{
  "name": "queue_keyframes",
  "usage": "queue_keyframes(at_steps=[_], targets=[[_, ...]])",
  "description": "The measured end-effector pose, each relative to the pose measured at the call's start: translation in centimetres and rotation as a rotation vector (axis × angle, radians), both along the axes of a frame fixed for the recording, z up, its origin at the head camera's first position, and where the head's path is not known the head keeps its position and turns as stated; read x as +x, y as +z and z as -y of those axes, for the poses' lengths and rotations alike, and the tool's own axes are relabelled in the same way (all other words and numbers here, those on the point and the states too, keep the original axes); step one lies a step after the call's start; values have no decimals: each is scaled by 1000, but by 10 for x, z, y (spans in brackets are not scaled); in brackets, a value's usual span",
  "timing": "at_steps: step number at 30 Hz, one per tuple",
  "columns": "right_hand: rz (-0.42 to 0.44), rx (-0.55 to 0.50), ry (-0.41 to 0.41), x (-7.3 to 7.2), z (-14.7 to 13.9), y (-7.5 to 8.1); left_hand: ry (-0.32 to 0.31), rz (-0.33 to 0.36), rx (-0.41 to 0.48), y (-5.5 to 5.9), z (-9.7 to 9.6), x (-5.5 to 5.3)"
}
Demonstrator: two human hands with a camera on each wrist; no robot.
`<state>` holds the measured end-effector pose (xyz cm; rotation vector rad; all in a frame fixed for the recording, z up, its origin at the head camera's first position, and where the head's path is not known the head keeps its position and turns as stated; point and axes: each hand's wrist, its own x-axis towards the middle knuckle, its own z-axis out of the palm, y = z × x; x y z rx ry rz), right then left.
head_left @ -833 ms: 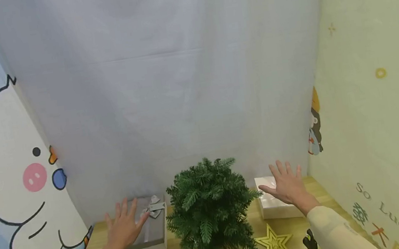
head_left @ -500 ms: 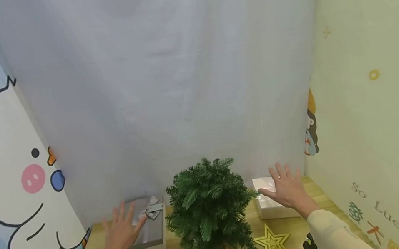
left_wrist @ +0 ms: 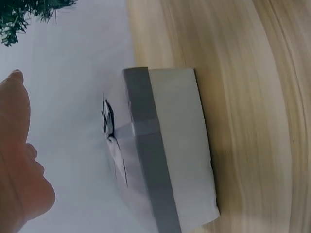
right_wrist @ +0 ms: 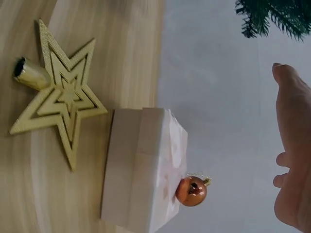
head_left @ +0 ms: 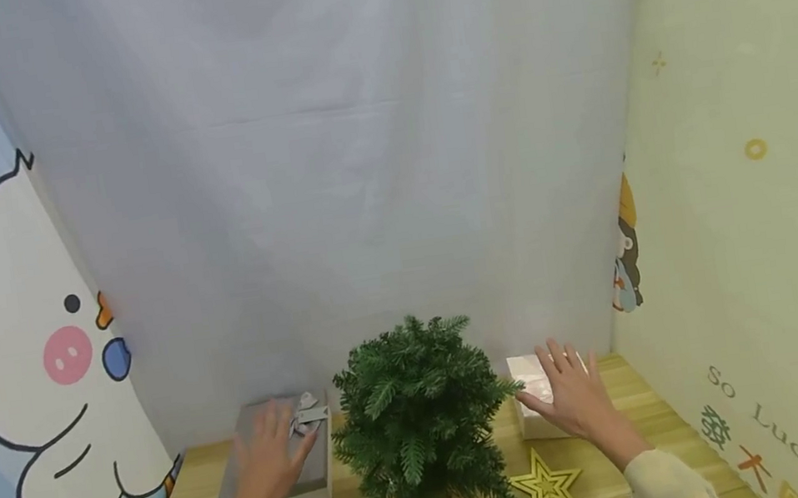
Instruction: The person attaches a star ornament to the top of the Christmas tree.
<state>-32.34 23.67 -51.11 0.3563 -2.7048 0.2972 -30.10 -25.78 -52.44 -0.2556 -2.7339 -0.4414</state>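
The shallow gift box with a grey lid and white sides [left_wrist: 165, 150] is found on the table [left_wrist: 262, 121], directly beneath the person's left hand [head_left: 266, 460]. A gap between palm and lid is shown in the left wrist view, so no contact is made. The silver ribbon bow [head_left: 307, 417] is set just to the right of the left thumb. The box's long axis seems to be pointed from the person toward the curtain [head_left: 357, 162], though it is foreshortened and cannot be firmly told. By position, this box is best reached by the left hand.

Nothing is grasped by the left hand; its fingers are spread loosely. The right hand [head_left: 573, 394] is likewise unburdened, with fingers extended, and is held above the smaller, pale glossy cardboard box [right_wrist: 141, 165], which is partly covered by it in the head view. On that lid, 1 shiny copper-coloured ball ornament [right_wrist: 191, 191] appears to be rested.

Between the 2 boxes, the bushy green artificial fir tree [head_left: 422, 423] is placed, 1 branch being stretched toward the right thumb. Nearer the person than the pale box, the flat gold 5-pointed star [right_wrist: 68, 97] is laid on the wood.
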Motion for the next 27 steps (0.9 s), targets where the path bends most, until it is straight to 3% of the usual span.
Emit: queue_keyframes(at_steps=[4,7,14,20,24,27], targets=[[20,-53,-1,9,3,-13,-41,-35,45,-10,-10,-1],[45,-79,-15,17,5,-25,-80,-22,102,-18,-17,1],[51,-128,-19,32,8,-48,-201,49,443,-20,-29,12],[87,-141,-32,44,8,-65,-277,24,648,1,-42,16],[152,-172,-34,52,9,-75,-384,-81,767,24,-51,16],[198,-193,-36,54,11,-83,-454,-180,788,42,-58,16]])
